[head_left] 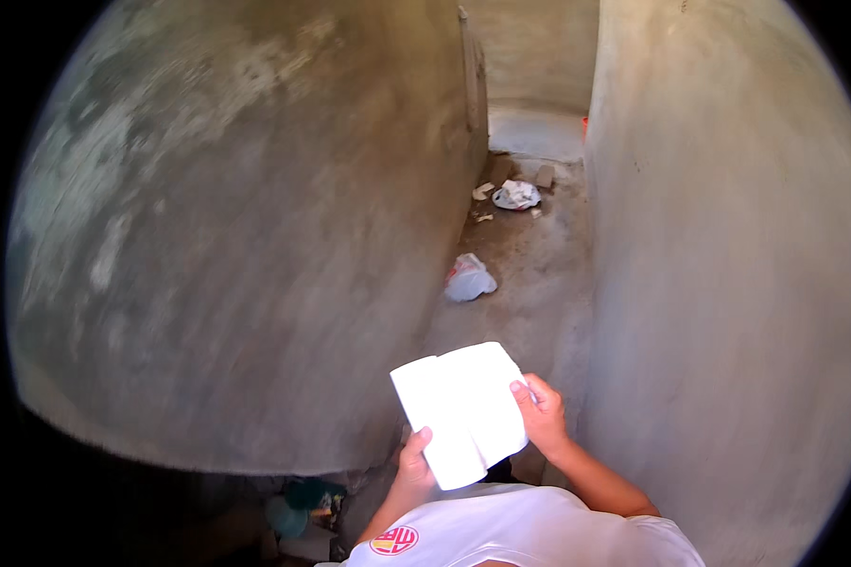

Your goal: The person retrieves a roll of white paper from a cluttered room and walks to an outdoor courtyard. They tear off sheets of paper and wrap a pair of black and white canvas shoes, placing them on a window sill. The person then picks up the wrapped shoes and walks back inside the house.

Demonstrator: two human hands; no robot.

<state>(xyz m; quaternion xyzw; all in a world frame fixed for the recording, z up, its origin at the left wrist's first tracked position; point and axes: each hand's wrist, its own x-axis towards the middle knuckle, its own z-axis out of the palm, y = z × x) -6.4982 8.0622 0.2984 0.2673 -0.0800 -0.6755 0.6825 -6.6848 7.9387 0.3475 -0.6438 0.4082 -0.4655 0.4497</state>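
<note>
An open white book or booklet [463, 402] is held up in front of my chest, its pages so bright that nothing on them can be made out. My left hand [414, 458] grips its lower left edge, the thumb lying on the page. On the opposite side my right hand [543, 413] holds the right edge, thumb on top and the other fingers behind. The undersides of the pages and most of my fingers are hidden.
Rough plastered walls rise close on the left [255, 236] and right [728, 265] of a narrow concrete passage. A crumpled plastic bag [470, 279] lies ahead. Farther on are another white bag [517, 196] and a block [545, 176]. A teal round item [286, 517] sits among clutter at lower left.
</note>
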